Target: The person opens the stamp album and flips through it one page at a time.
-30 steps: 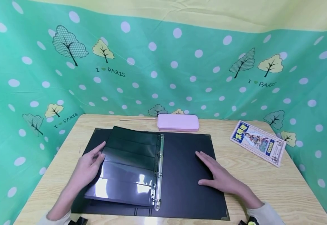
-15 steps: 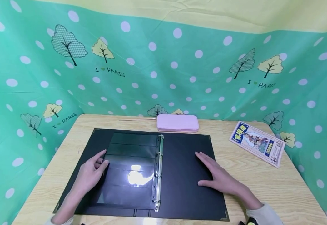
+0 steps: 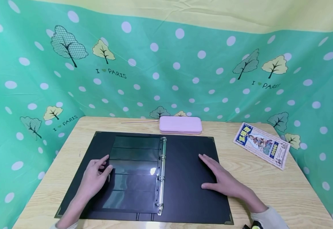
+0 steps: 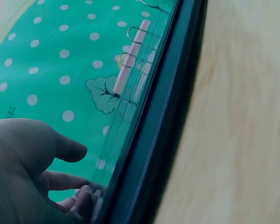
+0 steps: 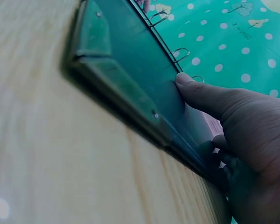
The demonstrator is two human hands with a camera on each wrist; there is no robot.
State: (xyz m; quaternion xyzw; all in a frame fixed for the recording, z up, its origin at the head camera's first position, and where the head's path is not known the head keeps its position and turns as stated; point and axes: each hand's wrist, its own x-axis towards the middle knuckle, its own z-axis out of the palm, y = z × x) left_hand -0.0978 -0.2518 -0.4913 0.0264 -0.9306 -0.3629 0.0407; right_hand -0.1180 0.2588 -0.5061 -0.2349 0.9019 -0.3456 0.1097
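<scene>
A black ring binder [image 3: 190, 178] lies spread out on the table. Dark pocket pages [image 3: 137, 183] lie flat over its left side, held in the metal rings [image 3: 162, 176] at the middle. At the left edge of these pages is my left hand [image 3: 93, 178], its fingertips touching or just above them. The left wrist view shows the thumb of that left hand [image 4: 23, 163] apart from its fingers, with nothing pinched between them. My right hand [image 3: 225, 181] rests on the binder's right cover, fingers spread; the right wrist view shows its thumb [image 5: 200, 93] on the cover.
A pink case [image 3: 180, 124] stands behind the binder, with a thin stick [image 3: 139, 121] left of it. A printed paper slip [image 3: 262, 145] lies on the wooden table [image 3: 258, 187] at the right. A green dotted cloth [image 3: 143, 76] hangs behind.
The pages, raised at their left edge a second ago, now lie flat. My left hand has shifted slightly right and its fingers have eased off the edge. The right hand stays put.
</scene>
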